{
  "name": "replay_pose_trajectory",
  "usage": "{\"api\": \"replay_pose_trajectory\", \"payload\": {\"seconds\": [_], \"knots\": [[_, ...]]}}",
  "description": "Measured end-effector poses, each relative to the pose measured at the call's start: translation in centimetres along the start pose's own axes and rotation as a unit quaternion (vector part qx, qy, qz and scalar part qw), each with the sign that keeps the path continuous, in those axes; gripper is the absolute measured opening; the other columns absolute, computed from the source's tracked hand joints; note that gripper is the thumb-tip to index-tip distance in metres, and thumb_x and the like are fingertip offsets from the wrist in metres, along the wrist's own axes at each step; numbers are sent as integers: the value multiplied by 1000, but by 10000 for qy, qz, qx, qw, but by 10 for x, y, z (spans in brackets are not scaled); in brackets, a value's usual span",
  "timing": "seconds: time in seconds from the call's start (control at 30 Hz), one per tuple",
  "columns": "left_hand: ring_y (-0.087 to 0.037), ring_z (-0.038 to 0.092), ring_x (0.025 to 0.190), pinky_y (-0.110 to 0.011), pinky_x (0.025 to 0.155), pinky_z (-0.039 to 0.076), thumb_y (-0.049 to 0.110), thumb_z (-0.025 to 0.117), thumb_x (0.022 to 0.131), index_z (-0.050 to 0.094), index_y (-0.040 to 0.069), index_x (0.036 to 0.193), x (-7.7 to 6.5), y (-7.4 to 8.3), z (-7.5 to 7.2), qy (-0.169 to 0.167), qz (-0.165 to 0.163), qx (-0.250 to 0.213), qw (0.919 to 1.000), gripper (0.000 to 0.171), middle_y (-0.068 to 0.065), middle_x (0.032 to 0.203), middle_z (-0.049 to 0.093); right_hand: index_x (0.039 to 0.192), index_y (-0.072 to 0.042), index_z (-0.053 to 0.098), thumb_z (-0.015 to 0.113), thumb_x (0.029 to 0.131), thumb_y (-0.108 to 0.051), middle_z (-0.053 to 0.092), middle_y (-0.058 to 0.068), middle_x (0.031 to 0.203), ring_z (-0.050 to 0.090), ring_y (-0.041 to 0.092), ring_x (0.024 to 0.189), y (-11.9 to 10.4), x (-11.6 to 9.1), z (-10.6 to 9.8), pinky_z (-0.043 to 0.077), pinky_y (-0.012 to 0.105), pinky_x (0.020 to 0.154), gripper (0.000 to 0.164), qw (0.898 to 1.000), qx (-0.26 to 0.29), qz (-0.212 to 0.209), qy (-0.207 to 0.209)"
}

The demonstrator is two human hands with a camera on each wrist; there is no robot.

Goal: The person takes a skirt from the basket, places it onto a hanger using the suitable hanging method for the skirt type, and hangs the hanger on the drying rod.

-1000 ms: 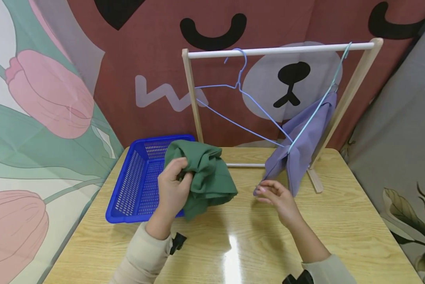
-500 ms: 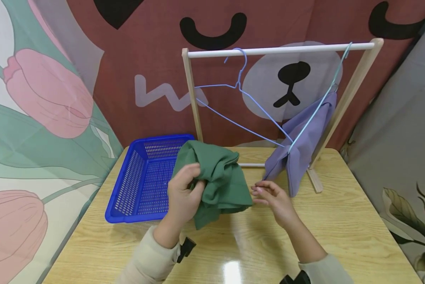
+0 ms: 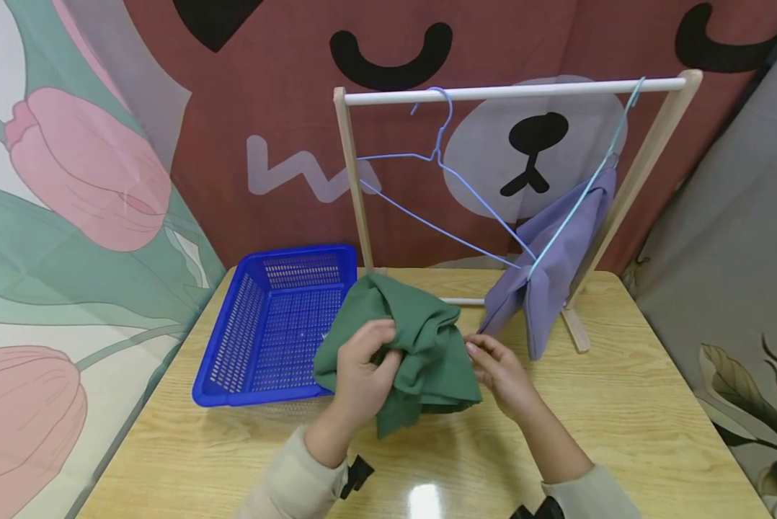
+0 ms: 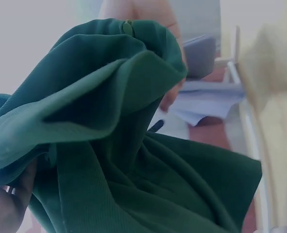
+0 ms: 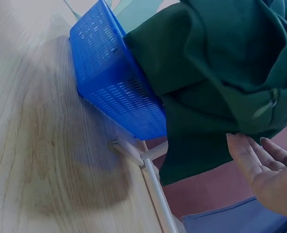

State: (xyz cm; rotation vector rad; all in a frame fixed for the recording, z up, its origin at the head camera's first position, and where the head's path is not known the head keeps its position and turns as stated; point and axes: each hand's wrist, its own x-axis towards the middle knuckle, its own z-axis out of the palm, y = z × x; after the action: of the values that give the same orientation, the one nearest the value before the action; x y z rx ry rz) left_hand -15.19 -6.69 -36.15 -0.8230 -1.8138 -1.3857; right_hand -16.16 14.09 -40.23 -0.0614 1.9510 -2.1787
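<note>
A crumpled green garment (image 3: 427,310) hangs above the table, bunched up in my left hand (image 3: 365,371), whose fingers and thumb grip its folds. A small zipper pull (image 4: 127,27) shows at its upper edge in the left wrist view. On the other side, my right hand (image 3: 507,376) has its fingertips at the garment's right edge. Those fingers (image 5: 245,155) look fairly straight in the right wrist view, laid along the cloth beside the zipper, with the thumb apart. Part of the left fingers is hidden by the fabric.
Left of the hands sits a blue perforated basket (image 3: 229,346). Behind stands a rack with a white bar (image 3: 525,91). On it hang a bare blue hanger (image 3: 473,193) and a teal hanger (image 3: 579,194) with a purple garment (image 3: 551,288).
The left hand has carried the green garment rightward and nearer the body, away from the basket. The right hand has stayed nearly in place; its fingertips now meet the garment's edge.
</note>
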Motion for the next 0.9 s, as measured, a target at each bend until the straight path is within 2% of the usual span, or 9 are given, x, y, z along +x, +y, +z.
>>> {"api": "replay_pose_trajectory", "payload": {"seconds": [0.13,0.2,0.3,0.37,0.43,0.73,0.9], "knots": [[-22,60,82,-25,72,51,-20,54,72,62,0,80,-11,-4,7,-169,-115,-102,9997,24,-16,89,63,121,7,40,40,98,-23,52,-6,99,54,3,88,3,0,-1,47,22,74,38,9995,-105,223,-220],[-22,60,82,-26,72,51,-20,53,73,63,0,82,-16,-6,10,-229,-158,-149,9995,24,-16,89,64,121,7,41,40,98,-24,50,-7,90,50,0,72,5,0,-1,44,18,64,38,9991,-209,294,-213],[-23,61,84,-28,72,52,-19,54,74,64,-1,85,-21,-9,13,-288,-330,-135,9989,23,-16,91,64,120,6,42,39,97,-21,50,-9,87,48,-1,68,7,0,-2,43,17,62,35,9991,-181,327,-222],[-23,61,86,-29,73,52,-17,55,75,65,-1,85,-24,-10,15,-320,-502,-78,9982,21,-16,92,64,118,5,44,41,97,-19,52,-8,86,50,1,67,10,0,-3,44,18,62,31,9991,-196,305,-204],[-23,62,86,-29,73,52,-15,57,76,65,-1,86,-26,-11,16,-347,-674,-6,9971,20,-15,92,65,117,5,44,42,96,-17,55,-8,92,56,4,79,11,0,-4,48,22,70,31,9991,-227,278,-239],[-22,62,85,-30,74,52,-1,63,81,66,3,84,-34,-18,16,-549,-1599,307,9851,5,-10,88,65,115,10,47,50,92,-10,60,-9,85,58,5,75,25,2,-8,49,23,67,30,9967,-669,450,62],[-19,62,81,-27,71,51,2,66,80,67,3,84,-36,-26,16,-729,-1791,678,9788,4,-8,85,65,115,10,46,50,92,-13,60,-7,84,58,7,74,36,-1,-13,49,24,68,32,9952,-731,656,9]]}}
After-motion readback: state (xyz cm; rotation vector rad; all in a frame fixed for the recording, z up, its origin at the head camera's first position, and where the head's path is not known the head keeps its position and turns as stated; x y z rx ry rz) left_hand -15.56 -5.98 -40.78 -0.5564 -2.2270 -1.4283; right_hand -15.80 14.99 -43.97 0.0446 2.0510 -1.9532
